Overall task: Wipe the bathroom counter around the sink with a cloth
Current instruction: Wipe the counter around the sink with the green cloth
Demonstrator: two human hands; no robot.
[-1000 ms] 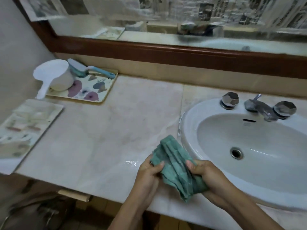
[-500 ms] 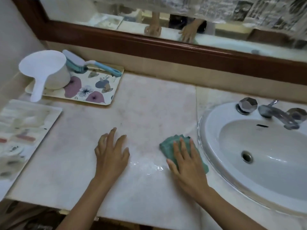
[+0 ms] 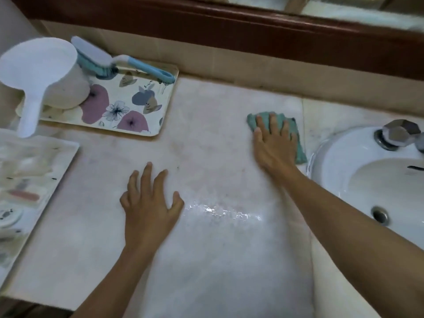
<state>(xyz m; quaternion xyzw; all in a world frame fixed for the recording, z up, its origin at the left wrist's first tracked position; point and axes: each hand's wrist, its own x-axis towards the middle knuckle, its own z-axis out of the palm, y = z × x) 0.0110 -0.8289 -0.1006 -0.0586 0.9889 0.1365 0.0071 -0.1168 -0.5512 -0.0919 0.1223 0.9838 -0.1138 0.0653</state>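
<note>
Right hand (image 3: 274,145), fingers flat, has pushed the cloth (image 3: 298,143) from the counter's (image 3: 218,145) front toward its back edge beside the sink (image 3: 325,152); left hand (image 3: 149,203) braces, spread, holding nothing. Wiping under way.

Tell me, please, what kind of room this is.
Most likely a bathroom: a white oval sink with a faceted chrome tap handle sits in a marble-look counter, under a mirror with a dark wooden frame.
</note>
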